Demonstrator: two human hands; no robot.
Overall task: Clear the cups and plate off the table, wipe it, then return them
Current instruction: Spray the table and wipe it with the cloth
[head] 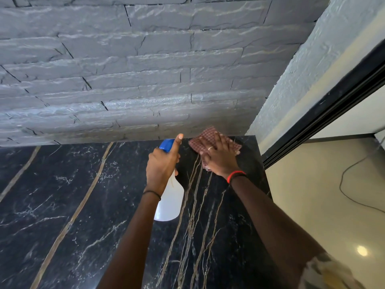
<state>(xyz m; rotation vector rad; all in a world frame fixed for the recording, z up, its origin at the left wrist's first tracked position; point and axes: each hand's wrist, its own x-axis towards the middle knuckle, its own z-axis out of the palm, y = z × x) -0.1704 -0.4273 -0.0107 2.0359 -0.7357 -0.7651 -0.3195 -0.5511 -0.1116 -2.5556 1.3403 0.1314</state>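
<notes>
The table (62,205) is black marble with gold and white veins. My left hand (161,163) grips the neck of a white spray bottle (170,201) with a blue nozzle (166,144), index finger stretched up along the nozzle. My right hand (218,157) lies flat with spread fingers on a red-and-white checked cloth (205,138), pressing it onto the table's far right corner. No cups or plate are in view.
A grey stone-textured wall (145,69) rises directly behind the table. The table's right edge drops to a glossy cream floor (312,195) with a thin cable (350,184) lying on it. A black door frame (325,122) stands at right.
</notes>
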